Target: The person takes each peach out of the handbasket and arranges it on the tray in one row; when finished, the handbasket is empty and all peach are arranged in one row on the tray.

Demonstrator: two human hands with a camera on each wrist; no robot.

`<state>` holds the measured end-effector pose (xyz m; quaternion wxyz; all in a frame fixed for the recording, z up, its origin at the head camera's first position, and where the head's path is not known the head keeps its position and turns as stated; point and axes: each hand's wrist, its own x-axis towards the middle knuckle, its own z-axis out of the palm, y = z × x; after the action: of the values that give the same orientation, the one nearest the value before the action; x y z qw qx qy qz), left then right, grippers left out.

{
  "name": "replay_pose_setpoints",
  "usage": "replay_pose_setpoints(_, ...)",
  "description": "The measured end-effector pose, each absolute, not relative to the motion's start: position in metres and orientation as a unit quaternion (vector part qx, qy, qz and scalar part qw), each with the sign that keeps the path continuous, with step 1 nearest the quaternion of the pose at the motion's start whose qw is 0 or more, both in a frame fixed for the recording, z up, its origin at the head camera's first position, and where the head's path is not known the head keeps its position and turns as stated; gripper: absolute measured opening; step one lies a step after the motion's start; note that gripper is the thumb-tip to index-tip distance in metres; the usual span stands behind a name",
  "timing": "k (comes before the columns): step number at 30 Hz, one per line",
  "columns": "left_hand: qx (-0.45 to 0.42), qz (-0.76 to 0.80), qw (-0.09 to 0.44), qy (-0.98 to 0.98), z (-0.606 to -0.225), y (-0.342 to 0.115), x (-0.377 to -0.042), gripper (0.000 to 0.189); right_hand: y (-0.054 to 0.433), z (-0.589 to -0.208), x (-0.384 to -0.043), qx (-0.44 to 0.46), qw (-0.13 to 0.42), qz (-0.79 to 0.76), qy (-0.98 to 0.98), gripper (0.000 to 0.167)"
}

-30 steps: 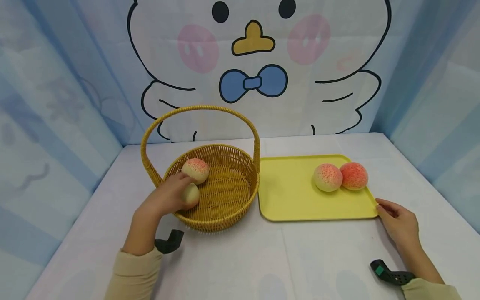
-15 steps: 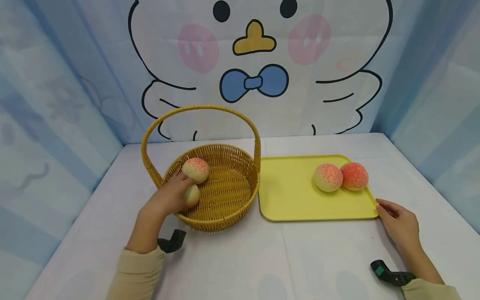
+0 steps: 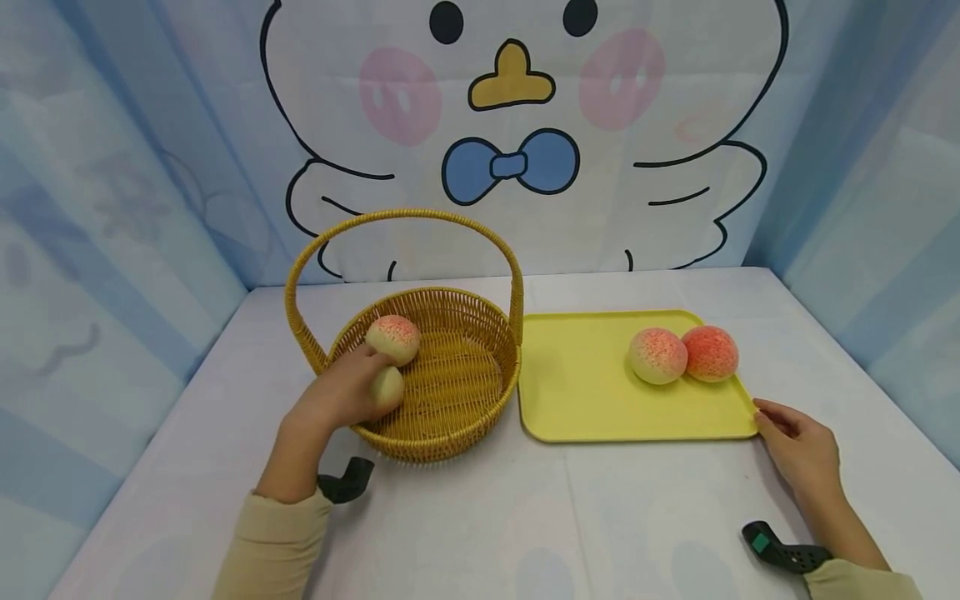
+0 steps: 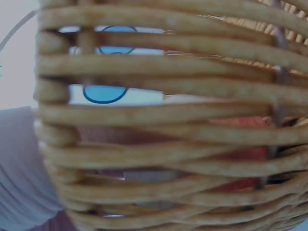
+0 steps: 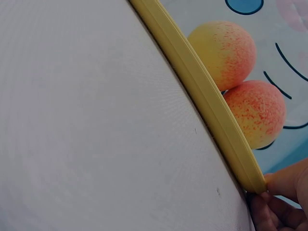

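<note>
Right grip: pinching the near right corner of the smooth yellow tray; only the right wrist view shows the thumb above, fingers beneath.
Left grip: grasping a pale peach inside the basket, left side; fingertips hidden.
Basket: round, open-woven wicker, arched handle, on the white worktop; the left wrist view shows red through its gaps.
Blush peach: in the basket, just behind the held one.
Redder peach: tray's right end, touching a yellower peach; both speckled.
</note>
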<state>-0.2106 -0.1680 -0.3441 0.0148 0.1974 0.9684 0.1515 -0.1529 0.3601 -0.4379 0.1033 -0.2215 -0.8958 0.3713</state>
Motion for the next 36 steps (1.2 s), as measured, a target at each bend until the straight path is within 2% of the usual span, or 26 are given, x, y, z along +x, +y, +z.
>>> replay_pose_setpoints(6, 0.22, 0.19, -0.007, 0.957, -0.339, -0.168, -0.211, 0.055, 0.361, -0.437, -0.152, -0.224, 0.099, 0.374, -0.895, 0.048)
replay_pose_setpoints(11, 0.275, 0.286, -0.037, 0.917, -0.339, -0.163, -0.213, 0.064, 0.362, -0.438, -0.152, -0.23, 0.099, 0.378, -0.891, 0.048)
replay_pose_setpoints(18, 0.304, 0.385, -0.049, 0.87, -0.335, -0.152, -0.211, 0.066, 0.363, -0.439, -0.154, -0.233, 0.1, 0.375, -0.892, 0.047)
replay_pose_setpoints(29, 0.216, 0.574, 0.044, 0.788, -0.337, -0.113, -0.201, 0.067, 0.358, -0.436, -0.152, -0.224, 0.101, 0.377, -0.893, 0.047)
replay_pose_setpoints(36, 0.198, 0.673, 0.108, 0.705, -0.335, -0.084, -0.194, 0.064, 0.358, -0.435, -0.152, -0.215, 0.102, 0.384, -0.892, 0.047)
